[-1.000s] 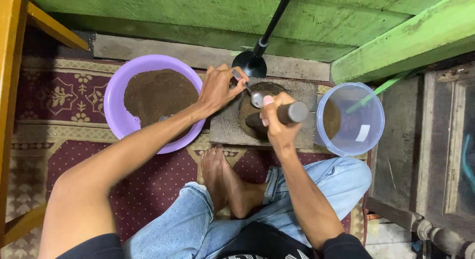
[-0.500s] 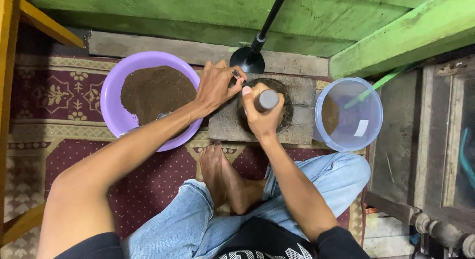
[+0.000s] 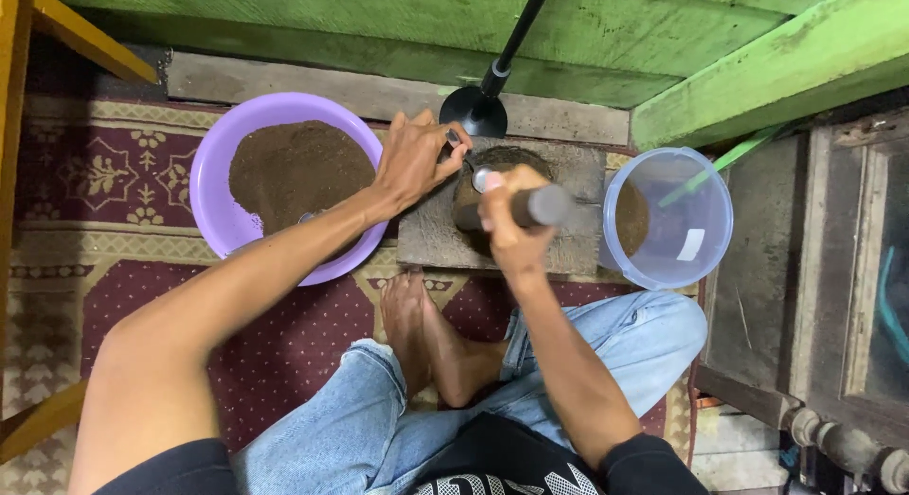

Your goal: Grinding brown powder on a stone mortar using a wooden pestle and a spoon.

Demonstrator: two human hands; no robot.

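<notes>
Two hands at work. Right hand (image 3: 507,232) fisted round grey pestle (image 3: 535,207); left hand (image 3: 412,164), at nine o'clock, fingers curled, steadies stone mortar (image 3: 497,173). Risk: a stray blow bruising fingers. Beyond: purple basin (image 3: 213,187).

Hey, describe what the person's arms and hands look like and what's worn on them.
Both arms are bare from the upper arm down, with short black sleeves showing at the bottom edge. The left hand and right hand are bare: no gloves, watch or rings are visible.
</notes>
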